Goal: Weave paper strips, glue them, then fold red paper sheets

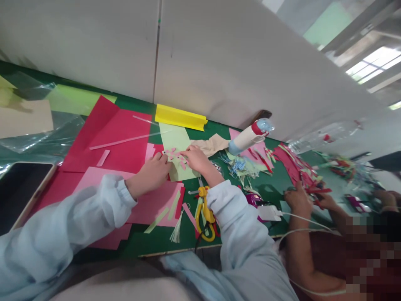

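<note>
Small pink paper pieces (pixel 175 154) lie in a cluster on a pale green sheet of paper (pixel 184 172), between my two hands. My left hand (pixel 153 173) is closed, its fingers curled at the left edge of the cluster; what they grip, if anything, is hidden. From the right, my right hand (pixel 196 159) reaches in with its fingers drawn together and the index fingertip touching the pieces. Whatever it pinches is too small to name. Yellow-handled scissors (pixel 205 213) lie on the green table below my right hand, and a pale tassel (pixel 176 229) lies left of them.
Red paper (pixel 122 129) and pink sheets (pixel 140 211) spread leftward, past a phone (pixel 23 192). A folded yellow strip (pixel 180 117) stands near the partition (pixel 219 54). A bottle (pixel 249 136) lies right. Farther right, another person's hands (pixel 297 198) hold red-handled scissors (pixel 318 192).
</note>
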Demonstrator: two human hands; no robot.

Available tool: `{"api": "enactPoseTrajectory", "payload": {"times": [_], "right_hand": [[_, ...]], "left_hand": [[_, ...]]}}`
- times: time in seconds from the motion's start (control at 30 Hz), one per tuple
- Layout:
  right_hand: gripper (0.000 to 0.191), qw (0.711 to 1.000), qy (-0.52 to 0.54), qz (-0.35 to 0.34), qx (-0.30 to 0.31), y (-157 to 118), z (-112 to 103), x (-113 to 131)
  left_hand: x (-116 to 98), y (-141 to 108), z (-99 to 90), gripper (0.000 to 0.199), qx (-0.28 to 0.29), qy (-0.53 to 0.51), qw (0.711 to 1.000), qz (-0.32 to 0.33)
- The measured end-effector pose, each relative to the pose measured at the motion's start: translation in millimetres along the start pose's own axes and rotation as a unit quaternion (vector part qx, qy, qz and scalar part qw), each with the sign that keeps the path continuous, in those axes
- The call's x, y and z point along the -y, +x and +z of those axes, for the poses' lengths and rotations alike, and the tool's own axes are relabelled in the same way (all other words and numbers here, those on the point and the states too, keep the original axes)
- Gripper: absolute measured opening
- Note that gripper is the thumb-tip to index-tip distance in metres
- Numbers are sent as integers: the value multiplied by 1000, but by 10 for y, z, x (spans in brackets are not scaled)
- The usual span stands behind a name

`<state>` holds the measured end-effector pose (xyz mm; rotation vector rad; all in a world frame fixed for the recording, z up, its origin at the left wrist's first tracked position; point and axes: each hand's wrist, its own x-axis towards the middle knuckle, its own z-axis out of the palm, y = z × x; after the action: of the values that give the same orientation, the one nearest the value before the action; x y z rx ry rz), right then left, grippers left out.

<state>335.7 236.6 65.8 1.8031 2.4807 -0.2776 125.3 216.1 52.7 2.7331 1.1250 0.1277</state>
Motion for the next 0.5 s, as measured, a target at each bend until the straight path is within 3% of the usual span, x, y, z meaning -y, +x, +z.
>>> {"api": "enactPoseTrajectory", "payload": {"times": [0.17,0.5], "right_hand": [[41,1000,-21,-5,1,0,-16,18],[36,999,-34,-14,11,-19,43,50]], "left_hand": [[-49,-18,54,26,2,44,999,10],[-124,-55,63,35,6,72,997,3]]}}
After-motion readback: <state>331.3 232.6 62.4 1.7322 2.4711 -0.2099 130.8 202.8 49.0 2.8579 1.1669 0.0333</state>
